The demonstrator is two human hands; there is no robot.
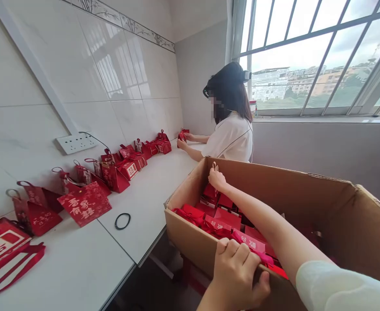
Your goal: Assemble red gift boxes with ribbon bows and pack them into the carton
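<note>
A large cardboard box (196,242) stands open in front of me, with several red gift boxes (228,217) packed along its near side. My left hand (238,272) is wrapped over the box's near edge. Reaching into the far left corner of the box, my right hand (216,178) pinches the loop handle of a red gift box (211,193). That gift box hangs or rests below my fingers, partly hidden by neighbouring boxes and the hand.
Several red gift boxes (115,177) line the white table (154,185) along the wall. A black ring (122,221) and red ribbon (24,268) lie on it. Beyond, a person (232,134) handles another red box (182,136). A socket strip (76,143) is on the wall.
</note>
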